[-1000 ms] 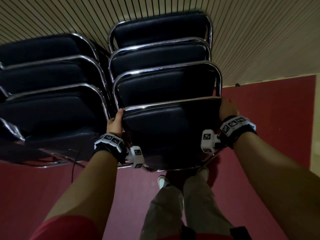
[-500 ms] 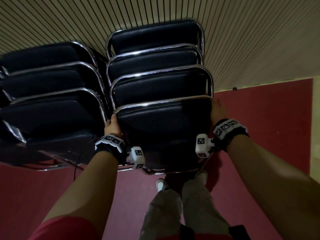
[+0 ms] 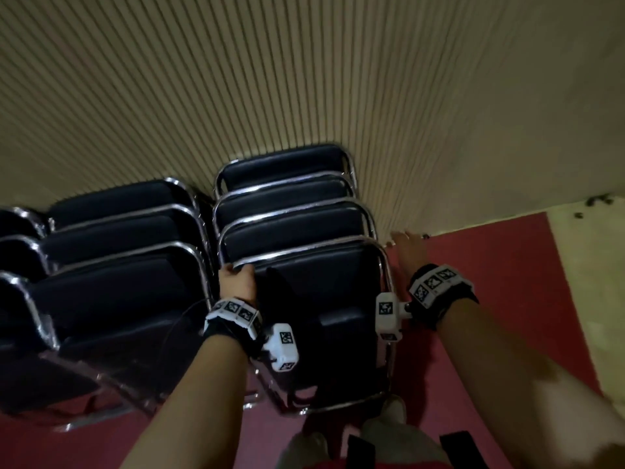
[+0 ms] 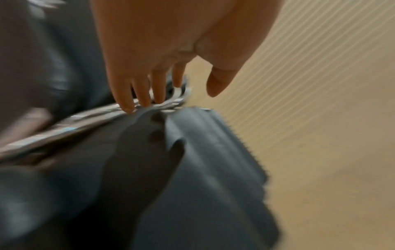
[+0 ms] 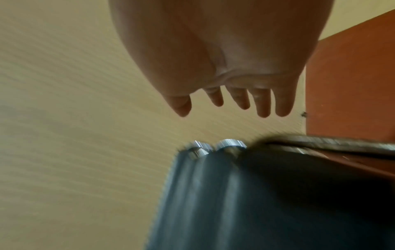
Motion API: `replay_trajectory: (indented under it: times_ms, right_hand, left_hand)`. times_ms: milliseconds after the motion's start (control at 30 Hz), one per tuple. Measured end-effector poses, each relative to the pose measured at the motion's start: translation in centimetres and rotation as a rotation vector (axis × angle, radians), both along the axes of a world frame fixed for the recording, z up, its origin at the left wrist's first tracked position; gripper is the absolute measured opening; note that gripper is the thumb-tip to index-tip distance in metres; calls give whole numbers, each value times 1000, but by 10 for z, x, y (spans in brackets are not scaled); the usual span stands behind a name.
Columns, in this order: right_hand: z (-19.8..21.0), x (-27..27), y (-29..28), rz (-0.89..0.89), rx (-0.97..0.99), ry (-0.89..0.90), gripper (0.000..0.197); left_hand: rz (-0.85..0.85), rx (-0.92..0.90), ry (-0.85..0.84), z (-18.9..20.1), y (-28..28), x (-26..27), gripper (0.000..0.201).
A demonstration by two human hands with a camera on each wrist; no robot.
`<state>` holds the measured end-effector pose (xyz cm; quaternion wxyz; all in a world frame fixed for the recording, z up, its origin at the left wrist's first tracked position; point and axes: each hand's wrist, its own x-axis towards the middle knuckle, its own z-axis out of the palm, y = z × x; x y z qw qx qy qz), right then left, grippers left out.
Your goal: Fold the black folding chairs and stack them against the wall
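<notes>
Two stacks of folded black chairs with chrome frames lean on the ribbed beige wall (image 3: 304, 79). The front chair (image 3: 314, 289) of the right stack rests against the ones behind it. My left hand (image 3: 236, 280) is at its top left corner. In the left wrist view, the left hand (image 4: 175, 98) has nearly straight fingers whose tips touch the chrome frame (image 4: 85, 121), thumb held apart. My right hand (image 3: 407, 247) hovers just right of the stack, off the chair. In the right wrist view, the right hand (image 5: 222, 108) has spread fingers holding nothing, above the chair's tube ends (image 5: 228, 143).
The left stack (image 3: 118, 282) stands close beside the right one, with more chair backs at the far left edge. Red floor (image 3: 490, 282) lies to the right, then a pale strip (image 3: 592, 265). My legs and shoes (image 3: 389, 431) are just behind the front chair.
My right hand has let go of the front chair's right side and moved up and right. My left hand stays at the top left corner. The head view has tilted up the wall.
</notes>
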<state>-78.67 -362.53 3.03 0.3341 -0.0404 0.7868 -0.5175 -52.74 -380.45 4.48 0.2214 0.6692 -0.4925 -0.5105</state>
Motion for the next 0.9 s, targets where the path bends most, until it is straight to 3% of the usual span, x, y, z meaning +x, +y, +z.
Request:
replay_trajectory:
  times_ms: [67,133,267,333,433,600,767,900]
  right_hand:
    - [25,6,22,-115,-78,29,57]
    - [41,13,45,-212,-115,92,67]
    - [75,41,104,-404,-173,116,61]
    - [83,58,144,-493,-196,120,62]
    - [94,91,224,-678,-237,114,44]
    - [109,158,381,-992,-223,169,44]
    - [116,262,546,-1303,-284,208,43]
    - [116,360,674,-1565,-304,255,35]
  left_hand:
    - [-70,-14,75,16,8,-15,51]
    - [-151,-10,151,28,16,-30,50]
    - [-350,32,309,52,43,-59,44]
    - [-476,46,381,70,68,-74,37]
    - [-668,81,444,88,124,-96,33]
    - [-1014,87,432,110,265,-118,35]
    - [-1348,154,452,121,460,-112,26]
    - [-1602,182,438,124,629,-73,32]
